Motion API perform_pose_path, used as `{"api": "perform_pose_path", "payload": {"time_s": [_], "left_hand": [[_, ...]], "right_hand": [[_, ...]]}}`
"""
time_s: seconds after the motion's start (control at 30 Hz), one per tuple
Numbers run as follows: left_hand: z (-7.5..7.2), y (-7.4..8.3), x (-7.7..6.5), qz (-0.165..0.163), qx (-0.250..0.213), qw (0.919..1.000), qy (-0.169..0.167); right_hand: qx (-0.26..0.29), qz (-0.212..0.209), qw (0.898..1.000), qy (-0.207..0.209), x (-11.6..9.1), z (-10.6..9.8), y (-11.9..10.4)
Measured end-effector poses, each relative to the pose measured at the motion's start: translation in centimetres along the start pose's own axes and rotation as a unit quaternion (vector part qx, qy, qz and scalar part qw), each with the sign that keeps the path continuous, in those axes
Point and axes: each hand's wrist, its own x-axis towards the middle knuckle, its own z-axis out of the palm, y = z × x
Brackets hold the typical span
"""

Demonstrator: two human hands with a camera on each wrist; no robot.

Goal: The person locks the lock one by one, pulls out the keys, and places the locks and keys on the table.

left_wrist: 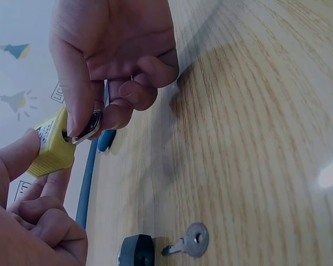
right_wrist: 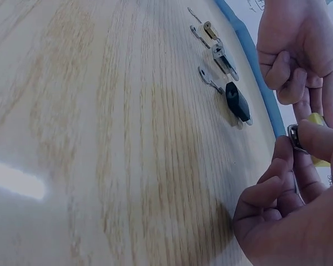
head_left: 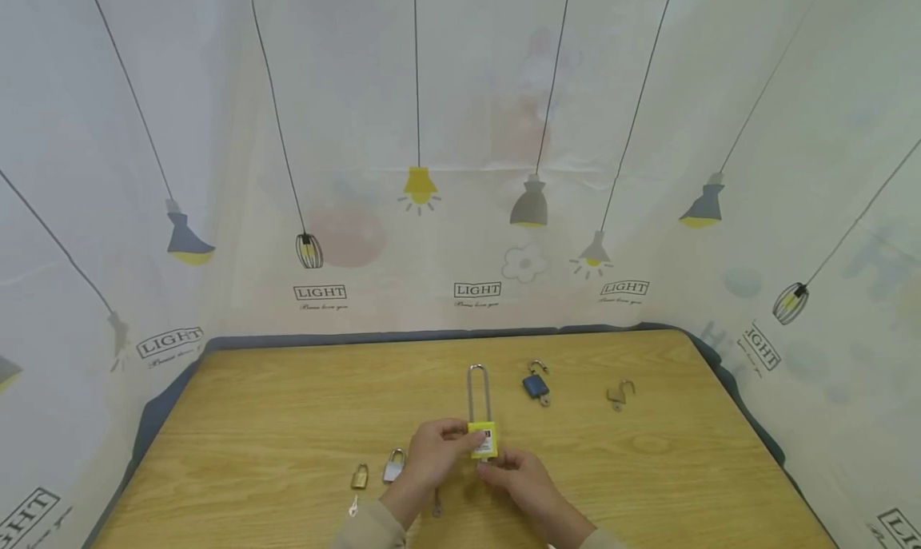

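- Wood-grained tabletop (head_left: 252, 405) spans our view from left to right, with a white cloth (head_left: 345, 133) printed with hanging lamps rising behind it.
- Leftmost among the loose things we see a small brass padlock (head_left: 360, 477), with a small key (head_left: 353, 504) lying just nearer to us.
- Next comes a silver padlock (head_left: 392, 469); its neighbouring key (right_wrist: 198, 36) shows in the right wrist view, while our left sleeve (head_left: 374, 527) and forearm get in the way from above.
- A black padlock (left_wrist: 136, 251) follows in the row, hidden from the head view by our left hand and wrist; a grey key (left_wrist: 191, 246) lies beside it.
- Our left hand (head_left: 436, 451) pinches the yellow padlock (head_left: 484, 448), thumb over the label and fingers behind, closed to the body's thickness. We hold that padlock up near the middle, its long shackle pointing away from us.
- Our right hand (head_left: 524, 482) pinches a bright-rimmed key (left_wrist: 89, 127) at the padlock's underside, thumb and fingers nearly together; how deep the key sits, we cannot tell.
- Farther right lies a blue padlock (head_left: 536, 386), shackle swung free, key (head_left: 544, 401) at its base.
- Rightmost, well apart, we see a brownish padlock (head_left: 615, 394), its shackle also released, with a key (head_left: 617, 406) at its base.
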Motion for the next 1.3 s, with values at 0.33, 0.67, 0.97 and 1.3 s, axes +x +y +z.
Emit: {"api": "perform_pose_path", "payload": {"time_s": [0.33, 0.67, 0.97, 1.3], "left_hand": [[0.0, -0.19, 0.2, -0.005, -0.003, 1.0, 0.005], [0.01, -0.14, 0.09, 0.002, -0.005, 1.0, -0.001], [0.05, -0.1, -0.04, -0.003, -0.003, 1.0, 0.001], [0.24, -0.04, -0.09, -0.005, -0.021, 0.9998, 0.003]], "right_hand": [[0.007, -0.006, 1.0, 0.004, -0.13, 0.17, -0.13], [0.019, -0.007, 0.999, 0.029, -0.2, 0.35, -0.11], [0.036, -0.005, 0.999, 0.016, -0.05, 0.22, 0.12], [0.042, -0.026, 0.999, 0.015, 0.04, 0.1, 0.3]]}}
